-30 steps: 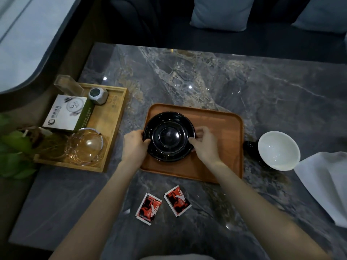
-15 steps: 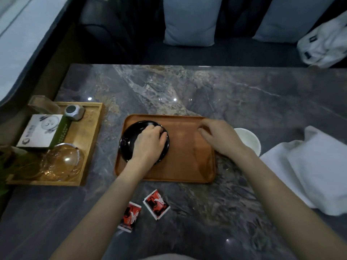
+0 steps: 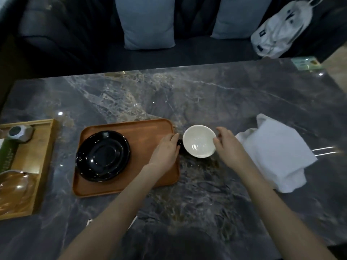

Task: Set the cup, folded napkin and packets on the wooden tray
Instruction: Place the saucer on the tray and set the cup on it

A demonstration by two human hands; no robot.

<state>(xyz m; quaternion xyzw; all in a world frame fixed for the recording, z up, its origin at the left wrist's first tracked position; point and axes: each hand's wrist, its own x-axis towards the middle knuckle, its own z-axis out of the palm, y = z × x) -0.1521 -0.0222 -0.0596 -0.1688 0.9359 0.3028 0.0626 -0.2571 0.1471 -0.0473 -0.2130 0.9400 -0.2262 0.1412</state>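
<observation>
We see a dark marbled counter [image 3: 216,102] filling most of the view, with a dark sofa [image 3: 195,51] and two grey cushions [image 3: 149,23] along its far edge. On the left half of the counter lies the wooden tray [image 3: 146,132], and a black saucer [image 3: 102,155] sits on the tray's left part. At the right of the counter we find the folded napkin [image 3: 277,152], white and lying flat, well off the tray. Between tray and napkin stands the cup [image 3: 199,141], white inside and dark outside, on the counter just beside the tray's right edge. Our left hand [image 3: 166,151] lies over the tray's right edge, its fingers extended toward the cup's dark left side; whether they touch it we cannot tell. Our right hand [image 3: 225,142] is at the cup's right rim, fingers loosely spread and thumb near the rim, not clamped on it. At the far left stands a lighter wooden box tray [image 3: 45,147] holding a small grey gadget [image 3: 19,132]. The packets are hidden behind our left forearm.
</observation>
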